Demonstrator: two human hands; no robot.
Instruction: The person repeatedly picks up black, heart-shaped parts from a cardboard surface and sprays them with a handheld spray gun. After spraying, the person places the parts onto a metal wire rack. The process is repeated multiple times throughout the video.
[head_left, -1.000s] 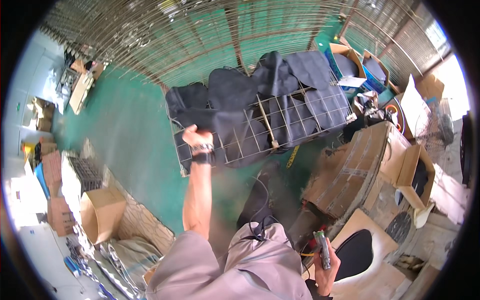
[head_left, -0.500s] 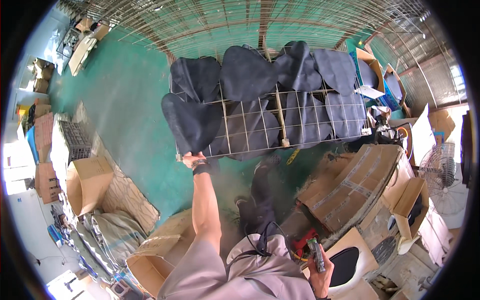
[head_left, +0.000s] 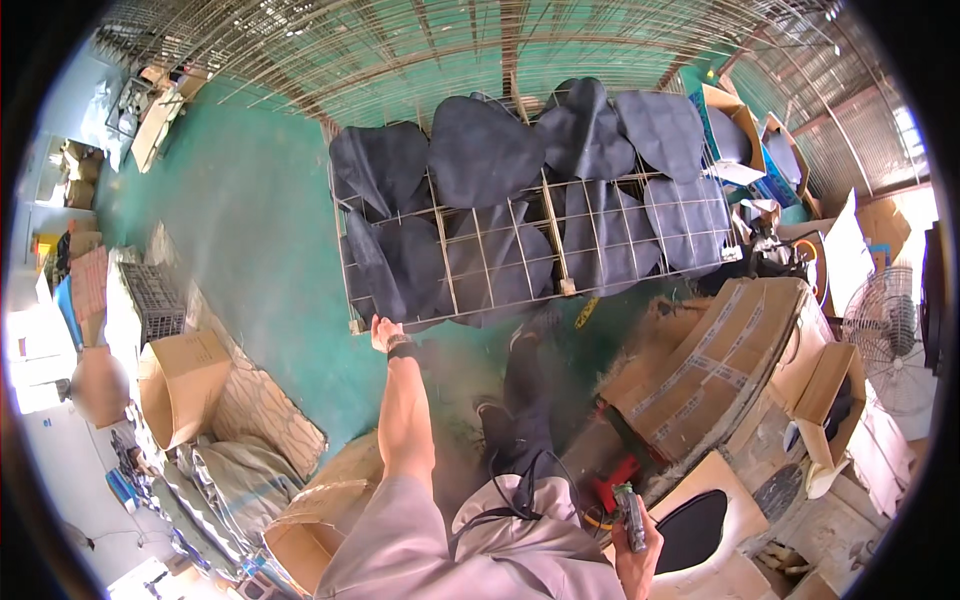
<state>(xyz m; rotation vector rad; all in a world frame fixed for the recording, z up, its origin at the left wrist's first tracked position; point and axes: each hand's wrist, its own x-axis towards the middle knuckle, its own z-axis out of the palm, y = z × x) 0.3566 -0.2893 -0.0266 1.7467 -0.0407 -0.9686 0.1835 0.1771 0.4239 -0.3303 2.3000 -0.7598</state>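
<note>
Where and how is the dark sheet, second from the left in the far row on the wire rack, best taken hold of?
Probably by the rounded near edge of the dark sheet, pinched with the left hand coming from the person's side: this edge faces the person and overlaps the wire rack, with seemingly nothing on top.

Green floor (head_left: pixel 240 220) ran broadly across left and centre; a yellow strip (head_left: pixel 587 313) lay on it mid-scene. Left: open carton (head_left: pixel 185 375), tipped, beside a crackle-patterned tan board (head_left: pixel 268 408); dark gridded crate (head_left: pixel 158 305) just beyond. Nearer, a rumpled grey-green sack (head_left: pixel 235 470) and a second carton (head_left: pixel 305 535). Right: a large taped cardboard sheet (head_left: pixel 715 360), an opened box (head_left: pixel 824 385) beside it, a caged fan (head_left: pixel 888 325) farther right. Near right, a red object (head_left: pixel 620 474), kind unclear.
</note>
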